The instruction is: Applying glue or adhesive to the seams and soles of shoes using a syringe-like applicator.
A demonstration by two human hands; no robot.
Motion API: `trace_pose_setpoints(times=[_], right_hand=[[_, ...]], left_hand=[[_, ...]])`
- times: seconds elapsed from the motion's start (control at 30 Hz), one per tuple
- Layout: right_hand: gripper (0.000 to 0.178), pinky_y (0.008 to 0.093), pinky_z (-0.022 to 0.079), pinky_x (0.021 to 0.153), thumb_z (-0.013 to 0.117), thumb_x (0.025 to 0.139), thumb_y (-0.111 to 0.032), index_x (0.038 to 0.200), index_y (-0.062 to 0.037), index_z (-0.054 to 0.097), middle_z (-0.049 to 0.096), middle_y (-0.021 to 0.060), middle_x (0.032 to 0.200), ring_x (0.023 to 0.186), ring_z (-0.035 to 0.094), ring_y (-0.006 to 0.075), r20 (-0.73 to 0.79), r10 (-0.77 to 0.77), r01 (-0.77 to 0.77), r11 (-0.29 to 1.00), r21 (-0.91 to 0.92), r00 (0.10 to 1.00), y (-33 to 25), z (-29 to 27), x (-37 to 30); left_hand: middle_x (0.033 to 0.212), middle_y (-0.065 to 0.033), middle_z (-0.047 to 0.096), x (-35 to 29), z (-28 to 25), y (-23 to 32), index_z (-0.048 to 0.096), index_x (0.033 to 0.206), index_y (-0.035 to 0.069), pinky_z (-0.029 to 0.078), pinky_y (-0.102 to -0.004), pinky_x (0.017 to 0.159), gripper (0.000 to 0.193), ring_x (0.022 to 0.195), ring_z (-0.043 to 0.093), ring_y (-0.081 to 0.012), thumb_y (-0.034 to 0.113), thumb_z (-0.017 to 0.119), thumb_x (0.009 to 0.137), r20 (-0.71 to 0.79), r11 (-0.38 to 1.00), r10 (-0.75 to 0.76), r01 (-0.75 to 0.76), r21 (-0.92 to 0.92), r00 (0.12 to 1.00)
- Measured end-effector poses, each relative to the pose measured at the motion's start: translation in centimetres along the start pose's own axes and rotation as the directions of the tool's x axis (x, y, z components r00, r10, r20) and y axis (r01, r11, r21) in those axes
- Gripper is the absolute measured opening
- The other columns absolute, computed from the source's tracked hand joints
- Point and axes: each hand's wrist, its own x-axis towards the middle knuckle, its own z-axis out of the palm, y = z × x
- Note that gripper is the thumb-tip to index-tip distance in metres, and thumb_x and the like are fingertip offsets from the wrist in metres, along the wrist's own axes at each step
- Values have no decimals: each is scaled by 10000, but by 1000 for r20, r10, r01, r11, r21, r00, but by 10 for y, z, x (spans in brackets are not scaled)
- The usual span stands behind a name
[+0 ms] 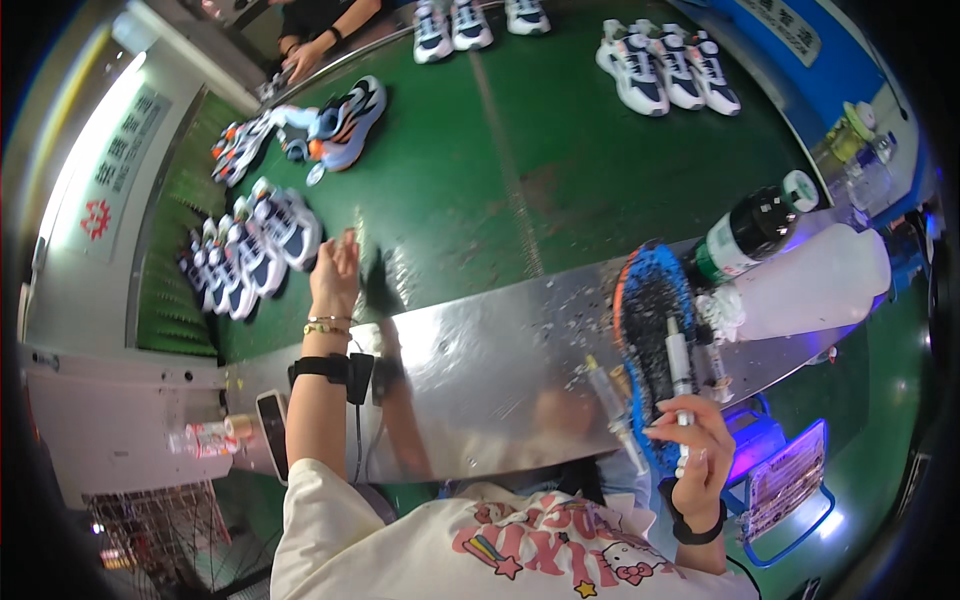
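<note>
My left hand (337, 275) is reaching out over the green table, its fingers stretched and nothing in them. It is right beside a row of white and navy sneakers (286, 228) on the left. In my right hand (695, 450) is a syringe (679, 355), its barrel pointing away from me. Beneath the syringe lies a blue and orange shoe sole (640, 300) with a black, speckled inside. A second syringe (607, 395) rests against the sole's left edge. White crumpled material (722, 312) is at its right.
A green bottle (745, 235) and a whitish plastic jug (815, 285) lie right of the sole. More sneakers (655, 70) stand far right and far centre; multicoloured shoes (345, 125) sit far left. A co-worker's hand (305, 60) is across the table. A phone (272, 430) lies near left.
</note>
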Motion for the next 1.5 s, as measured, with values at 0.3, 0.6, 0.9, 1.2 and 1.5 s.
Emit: trace_pose_setpoints(times=[0.3, 0.6, 0.9, 1.2, 1.5], right_hand=[[708, 289, 465, 639, 246, 937, -479, 812, 77, 667, 589, 192, 950, 699, 569, 205, 70, 384, -382, 850, 362, 921, 19, -57, 2], [661, 283, 437, 685, 226, 960, -464, 866, 42, 641, 560, 131, 1024, 739, 547, 172, 121, 431, -429, 747, 507, 894, -3, -85, 21], [508, 255, 424, 639, 432, 925, -425, 805, 28, 627, 557, 114, 999, 731, 544, 156, 203, 385, -417, 630, 655, 900, -32, -83, -3], [479, 246, 417, 678, 312, 985, -321, 851, 12, 630, 581, 56, 957, 722, 473, 115, 206, 257, -328, 793, 513, 944, -20, -55, -29], [409, 252, 424, 683, 409, 956, -286, 787, 10, 634, 585, 60, 878, 773, 529, 128, -25, 239, -229, 950, 211, 971, -4, -25, -37]], left_hand=[[1085, -236, 567, -12, 302, -185, 357, 1168, -87, 482, -386, 898, 407, 963, 596, -297, 265, 345, 963, 587, 844, -536, 394, 363, 607], [967, -132, 597, -8, 447, -294, 556, 1017, -18, 562, -312, 718, 400, 846, 606, -243, 200, 747, 741, 481, 911, -408, 377, 166, 776], [687, -28, 596, -18, 294, -170, 620, 785, 52, 475, -225, 513, 256, 577, 568, -113, 295, 703, 786, 417, 673, -389, -56, 738, 822], [726, 5, 516, -194, -2, -41, 550, 1000, 27, 393, -199, 522, 221, 587, 458, -57, 228, 528, 909, 106, 815, -428, 333, 474, 898], [932, -75, 618, -405, -164, 19, 531, 1140, -48, 473, -254, 682, 290, 795, 582, -136, 110, 535, 898, -138, 666, -315, 322, 672, 939]])
